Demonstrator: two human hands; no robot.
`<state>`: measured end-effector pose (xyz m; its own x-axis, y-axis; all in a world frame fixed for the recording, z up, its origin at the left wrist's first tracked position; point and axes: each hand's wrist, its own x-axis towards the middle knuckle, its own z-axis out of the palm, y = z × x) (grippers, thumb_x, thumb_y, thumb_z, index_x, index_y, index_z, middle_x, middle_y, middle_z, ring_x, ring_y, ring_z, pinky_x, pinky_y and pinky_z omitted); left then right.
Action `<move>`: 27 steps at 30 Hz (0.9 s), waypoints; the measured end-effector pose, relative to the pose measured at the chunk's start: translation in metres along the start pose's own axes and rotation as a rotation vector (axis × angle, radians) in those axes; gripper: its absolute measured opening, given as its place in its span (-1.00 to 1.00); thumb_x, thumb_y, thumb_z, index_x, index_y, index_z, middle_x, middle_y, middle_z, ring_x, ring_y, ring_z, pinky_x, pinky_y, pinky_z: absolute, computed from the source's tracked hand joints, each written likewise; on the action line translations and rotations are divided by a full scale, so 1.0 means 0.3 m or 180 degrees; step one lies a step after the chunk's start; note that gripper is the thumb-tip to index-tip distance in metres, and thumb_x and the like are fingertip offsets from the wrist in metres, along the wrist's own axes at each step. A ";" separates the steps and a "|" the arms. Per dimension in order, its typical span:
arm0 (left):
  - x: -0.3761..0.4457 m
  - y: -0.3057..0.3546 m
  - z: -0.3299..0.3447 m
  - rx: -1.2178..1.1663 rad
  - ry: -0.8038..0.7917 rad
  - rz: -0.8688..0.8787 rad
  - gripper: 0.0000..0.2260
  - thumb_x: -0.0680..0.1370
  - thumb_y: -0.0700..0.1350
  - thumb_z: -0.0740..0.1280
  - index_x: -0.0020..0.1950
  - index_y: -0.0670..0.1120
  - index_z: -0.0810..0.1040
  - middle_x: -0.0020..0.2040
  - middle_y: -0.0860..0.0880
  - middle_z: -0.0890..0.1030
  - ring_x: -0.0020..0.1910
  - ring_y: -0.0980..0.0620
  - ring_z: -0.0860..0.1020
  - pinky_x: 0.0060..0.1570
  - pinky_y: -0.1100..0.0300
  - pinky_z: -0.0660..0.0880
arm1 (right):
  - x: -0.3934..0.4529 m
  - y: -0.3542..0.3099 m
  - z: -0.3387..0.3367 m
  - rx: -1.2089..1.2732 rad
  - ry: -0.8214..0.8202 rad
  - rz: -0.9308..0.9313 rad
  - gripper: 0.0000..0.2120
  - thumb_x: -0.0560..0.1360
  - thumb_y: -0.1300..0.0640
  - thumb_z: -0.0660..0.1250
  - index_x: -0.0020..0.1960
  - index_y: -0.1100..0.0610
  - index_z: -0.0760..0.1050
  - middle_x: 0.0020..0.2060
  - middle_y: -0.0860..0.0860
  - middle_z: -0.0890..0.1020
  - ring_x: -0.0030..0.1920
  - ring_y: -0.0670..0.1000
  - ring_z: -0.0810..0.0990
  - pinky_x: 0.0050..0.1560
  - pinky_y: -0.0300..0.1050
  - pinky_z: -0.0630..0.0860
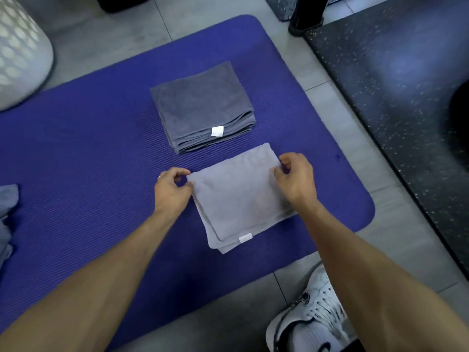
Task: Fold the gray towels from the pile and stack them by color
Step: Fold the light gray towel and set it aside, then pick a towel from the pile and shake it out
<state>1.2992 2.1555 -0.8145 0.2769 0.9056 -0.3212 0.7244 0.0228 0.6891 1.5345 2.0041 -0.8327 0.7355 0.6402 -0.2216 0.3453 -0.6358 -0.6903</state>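
Note:
A folded light gray towel [238, 196] lies on the purple mat [88, 153], with a white tag at its near edge. My left hand [171, 190] pinches its far left corner. My right hand [295, 177] pinches its far right corner. Just beyond it sits a stack of folded dark gray towels [200, 107] with a white tag on the near side. At the left edge of the view lies a pile of unfolded gray towels [7, 214], mostly cut off.
A white perforated laundry basket [17, 52] stands at the far left on the tiled floor. A dark speckled rubber floor [396, 80] lies to the right of the mat. My white sneaker [309, 318] rests near the mat's near right corner.

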 end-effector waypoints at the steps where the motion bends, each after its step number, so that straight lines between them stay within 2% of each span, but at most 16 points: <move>1: -0.019 -0.001 -0.022 -0.0181 0.0007 -0.0078 -0.82 0.49 -0.22 0.45 0.02 0.00 0.58 0.05 0.04 0.57 0.02 0.12 0.53 0.12 0.21 0.49 | -0.010 -0.021 -0.004 -0.0041 0.0010 -0.0167 -0.81 0.54 0.15 0.36 0.14 0.13 0.54 0.02 -0.06 0.50 -0.04 -0.05 0.51 -0.02 -0.17 0.46; 4: -0.113 0.000 -0.123 -0.0813 -0.0294 -0.0252 -0.84 0.50 -0.28 0.44 -0.03 -0.03 0.60 -0.12 0.02 0.65 -0.16 0.21 0.60 -0.03 0.20 0.55 | -0.060 -0.110 0.021 -0.0055 -0.0124 -0.0805 -0.79 0.51 0.20 0.42 0.13 0.20 0.58 0.01 0.05 0.60 -0.08 0.01 0.58 -0.01 -0.10 0.56; 8: -0.278 -0.074 -0.301 -0.0976 -0.0602 -0.0378 -0.84 0.50 -0.28 0.44 -0.02 -0.03 0.62 -0.13 -0.03 0.68 -0.12 0.11 0.61 -0.05 0.19 0.54 | -0.194 -0.307 0.124 0.0024 -0.0711 -0.1041 -0.85 0.46 0.25 0.45 0.03 0.21 0.61 -0.11 0.04 0.65 -0.19 -0.06 0.56 -0.02 -0.18 0.57; 12: -0.424 -0.227 -0.543 -0.0886 -0.0409 -0.0580 -0.86 0.50 -0.27 0.45 -0.02 -0.06 0.63 -0.09 -0.14 0.69 -0.10 0.01 0.61 -0.02 0.10 0.51 | -0.399 -0.525 0.255 0.0245 -0.1284 -0.1008 -0.88 0.49 0.19 0.43 0.03 0.13 0.61 -0.17 -0.06 0.61 -0.17 -0.11 0.57 0.01 -0.19 0.58; 15: -0.493 -0.379 -0.736 -0.0741 -0.0124 -0.0739 -0.89 0.51 -0.28 0.44 -0.03 -0.10 0.62 -0.14 -0.22 0.67 -0.18 -0.05 0.54 -0.13 0.14 0.46 | -0.553 -0.694 0.345 0.0120 -0.1562 -0.1296 -0.90 0.52 0.16 0.40 0.03 0.10 0.61 -0.17 -0.11 0.61 -0.14 -0.11 0.58 -0.04 -0.29 0.56; 17: -0.511 -0.492 -0.858 -0.0662 0.0102 -0.0900 -0.90 0.52 -0.28 0.43 -0.06 -0.10 0.60 -0.16 -0.23 0.62 -0.25 -0.05 0.48 -0.23 0.19 0.42 | -0.643 -0.813 0.405 0.0073 -0.1820 -0.1442 -0.90 0.53 0.17 0.39 0.04 0.09 0.60 -0.16 -0.11 0.62 -0.13 -0.12 0.61 -0.01 -0.18 0.60; 18: -0.511 -0.554 -0.912 -0.0625 0.0182 -0.0988 -0.91 0.53 -0.27 0.42 -0.08 -0.09 0.59 -0.15 -0.23 0.61 -0.25 -0.06 0.49 -0.21 0.17 0.45 | -0.683 -0.870 0.433 0.0038 -0.1924 -0.1448 -0.91 0.54 0.17 0.39 0.04 0.08 0.59 -0.17 -0.12 0.62 -0.13 -0.13 0.61 -0.01 -0.14 0.62; 21: -0.505 -0.719 -1.074 -0.0268 0.0324 -0.1043 -0.92 0.53 -0.24 0.42 -0.12 -0.07 0.60 -0.11 -0.22 0.67 -0.11 -0.17 0.63 0.00 0.03 0.54 | -0.789 -1.051 0.531 -0.0059 -0.2076 -0.1519 -0.92 0.53 0.15 0.38 0.02 0.04 0.58 -0.17 -0.13 0.62 -0.12 -0.14 0.62 -0.05 -0.15 0.62; 24: -0.478 -0.869 -1.229 0.0326 0.0570 -0.0820 -0.95 0.52 -0.23 0.38 -0.07 -0.17 0.63 -0.10 -0.19 0.69 -0.05 -0.16 0.64 -0.03 0.10 0.49 | -0.872 -1.237 0.652 -0.0255 -0.2228 -0.1710 -0.94 0.52 0.13 0.39 -0.03 0.00 0.57 -0.18 -0.14 0.62 -0.15 -0.14 0.61 -0.12 -0.16 0.60; 27: -0.421 -0.959 -1.372 0.1021 0.0479 -0.0481 -0.77 0.49 -0.01 0.26 -0.02 -0.13 0.58 -0.04 -0.18 0.63 -0.01 -0.20 0.60 -0.07 0.06 0.47 | -0.925 -1.408 0.784 -0.0386 -0.2257 -0.1940 -0.94 0.51 0.16 0.39 -0.08 0.01 0.56 -0.29 -0.15 0.59 -0.26 -0.18 0.55 -0.22 -0.24 0.50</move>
<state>0.7960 2.2087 -0.7049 0.0735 0.9547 -0.2882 0.9172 0.0487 0.3953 1.0473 2.1966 -0.6416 -0.1045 0.9649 -0.2408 0.6413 -0.1197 -0.7579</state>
